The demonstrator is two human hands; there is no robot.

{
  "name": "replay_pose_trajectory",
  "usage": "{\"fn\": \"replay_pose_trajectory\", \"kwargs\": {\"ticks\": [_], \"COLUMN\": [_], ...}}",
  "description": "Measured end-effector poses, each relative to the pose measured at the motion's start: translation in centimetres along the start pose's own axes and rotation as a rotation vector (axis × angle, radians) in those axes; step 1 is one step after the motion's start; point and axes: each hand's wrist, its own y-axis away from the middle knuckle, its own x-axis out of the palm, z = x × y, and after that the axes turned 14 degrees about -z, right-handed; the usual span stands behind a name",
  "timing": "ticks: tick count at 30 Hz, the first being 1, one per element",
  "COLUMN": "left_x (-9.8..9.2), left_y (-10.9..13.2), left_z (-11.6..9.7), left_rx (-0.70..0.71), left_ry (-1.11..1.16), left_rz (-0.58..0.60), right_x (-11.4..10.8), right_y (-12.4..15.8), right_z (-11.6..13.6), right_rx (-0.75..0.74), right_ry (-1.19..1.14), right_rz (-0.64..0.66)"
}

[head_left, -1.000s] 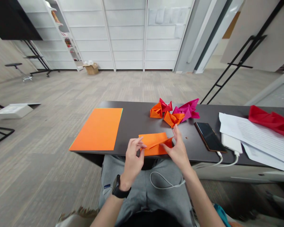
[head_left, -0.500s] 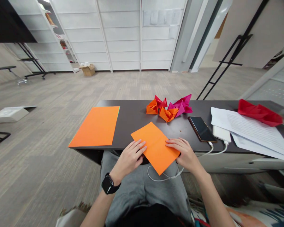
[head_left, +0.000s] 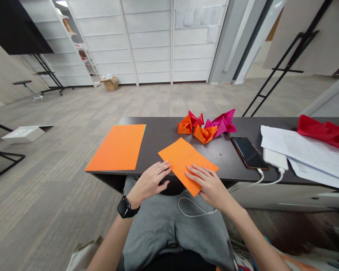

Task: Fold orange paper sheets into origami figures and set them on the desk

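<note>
An orange sheet of paper lies turned at an angle on the table's front edge, its near corner jutting out over my lap. My right hand rests on the sheet with its fingers stretched across the lower right part. At the sheet's left edge is my left hand, fingers extended and thumb apart, the fingertips touching the paper. A dark watch sits on the left wrist. Farther left lies a stack of orange paper with a thin green edge showing.
Folded paper pieces in orange, red and magenta stand at the back of the dark table. To the right are a phone, a white power bank with cables, printed sheets and a red folded paper boat.
My right hand has moved from the sheet's right edge onto its surface. The sheet sits slightly farther onto the table. My left hand has shifted slightly left, and the view has tilted a little.
</note>
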Motion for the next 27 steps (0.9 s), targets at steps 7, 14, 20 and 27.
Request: {"fn": "replay_pose_trajectory", "kwargs": {"ticks": [7,14,20,27], "left_x": [0.2,1.2,1.4,2.9], "left_y": [-0.6,-2.1,-3.7,-3.4], "left_z": [-0.3,-1.3,-1.4,-1.1], "left_rx": [0.022,-0.033,-0.05,-0.341], "left_ry": [0.044,0.012,0.096,0.225], "left_rz": [-0.017,-0.04,-0.028,-0.148], "right_x": [0.2,-1.0,-1.4,-0.7], "right_y": [0.0,-0.7,-2.1,-3.1], "right_z": [0.1,0.9,0.5,0.2], "right_rx": [0.028,0.043,0.119,0.369], "right_ry": [-0.012,-0.045,-0.195,-0.217], "right_rz": [-0.018,0.014,-0.105,-0.21]}}
